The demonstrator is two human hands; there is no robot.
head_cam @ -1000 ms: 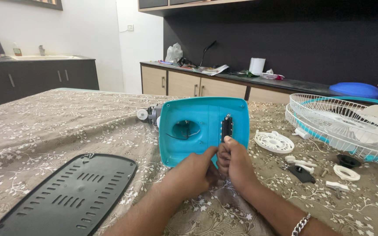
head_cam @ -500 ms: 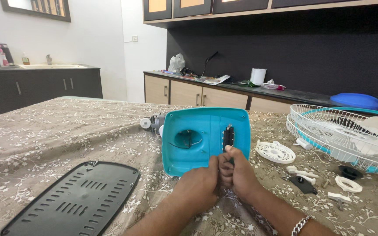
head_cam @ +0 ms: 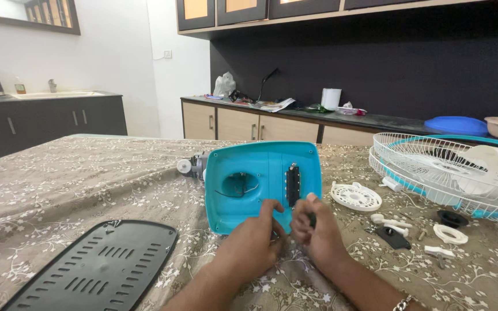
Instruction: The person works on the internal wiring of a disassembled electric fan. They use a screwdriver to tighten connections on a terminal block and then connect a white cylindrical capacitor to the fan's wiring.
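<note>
Head view, only view. Turquoise fan base housing [head_cam: 263,184] stands tipped up on its near edge on the floral tablecloth [head_cam: 59,184], hollow underside toward the camera; black switch block [head_cam: 293,184] sits upright inside it, right of centre. Left hand [head_cam: 255,245] is curled against the housing's lower rim, fingers bent in, thumb raised onto the plastic; anything pinched in it is hidden, cannot tell. Right hand [head_cam: 315,230] is closed narrow round a small dark tool or part [head_cam: 312,220] just below the switch block; its tip is covered, kind not clear. Black vented bottom plate [head_cam: 96,268] lies flat well to the left, off the housing. White fan guard [head_cam: 451,170] rests at right; white round grille piece [head_cam: 355,197], white ring [head_cam: 446,234], black cap [head_cam: 449,218] and small loose bits lie between guard and hands. Judgement: work is at the switch block's lower end. To do it well, brace the housing firmly with the left hand, keep the tool square to the fastener, and keep loose parts clear of the elbows.
</note>
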